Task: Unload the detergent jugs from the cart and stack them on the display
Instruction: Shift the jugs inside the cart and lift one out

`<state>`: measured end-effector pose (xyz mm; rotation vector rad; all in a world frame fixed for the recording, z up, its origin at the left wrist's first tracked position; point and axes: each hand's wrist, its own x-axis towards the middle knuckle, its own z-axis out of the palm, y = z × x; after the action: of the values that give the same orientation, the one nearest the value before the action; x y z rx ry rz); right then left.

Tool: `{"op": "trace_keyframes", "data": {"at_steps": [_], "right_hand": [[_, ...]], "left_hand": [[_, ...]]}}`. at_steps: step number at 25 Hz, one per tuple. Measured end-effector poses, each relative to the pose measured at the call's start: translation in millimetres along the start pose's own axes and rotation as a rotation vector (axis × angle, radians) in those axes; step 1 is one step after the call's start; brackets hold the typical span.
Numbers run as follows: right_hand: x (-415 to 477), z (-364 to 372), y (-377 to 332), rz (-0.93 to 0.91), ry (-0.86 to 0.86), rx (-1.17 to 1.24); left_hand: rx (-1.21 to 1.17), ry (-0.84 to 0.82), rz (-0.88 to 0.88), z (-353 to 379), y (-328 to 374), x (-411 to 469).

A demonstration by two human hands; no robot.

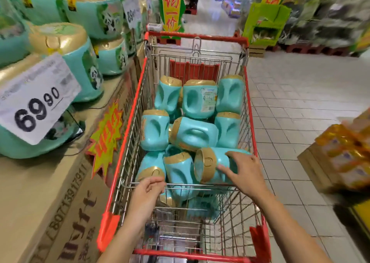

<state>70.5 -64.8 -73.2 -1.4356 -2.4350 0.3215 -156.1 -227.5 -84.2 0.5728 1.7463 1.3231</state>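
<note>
Detergent jugs (192,132) are lying heaped in the cart (128,132), so the unloading is looking barely begun, or at best partly done. The right hand (243,172) is spreading its fingers flat over the near-right jug (212,162), which is lying on its side, and is not curling round it. The left hand (149,188) is curling at the near wire rail, just beside a gold-capped jug (151,172). I cannot tell whether it is gripping the wire, the cap or nothing. Around them at least ten teal jugs are waiting in the basket. To the left, the display (40,182) of cardboard boxes is carrying stacked jugs (80,66) behind a price card (34,100), with bare box top showing near the cart.
</note>
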Motion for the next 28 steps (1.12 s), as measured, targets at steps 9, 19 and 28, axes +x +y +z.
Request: {"op": "trace_keyframes", "data": {"at_steps": [9, 19, 28], "right_hand": [[28, -21, 1, 0.069, 0.068, 0.262], [6, -54, -22, 0.573, 0.004, 1.595], [-10, -44, -52, 0.325, -0.112, 1.319]], "left_hand": [[-0.005, -0.02, -0.08, 15, -6, 15], [-0.323, -0.358, 0.11, 69, 21, 24], [-0.488, -0.179, 0.209, 49, 28, 4]]}}
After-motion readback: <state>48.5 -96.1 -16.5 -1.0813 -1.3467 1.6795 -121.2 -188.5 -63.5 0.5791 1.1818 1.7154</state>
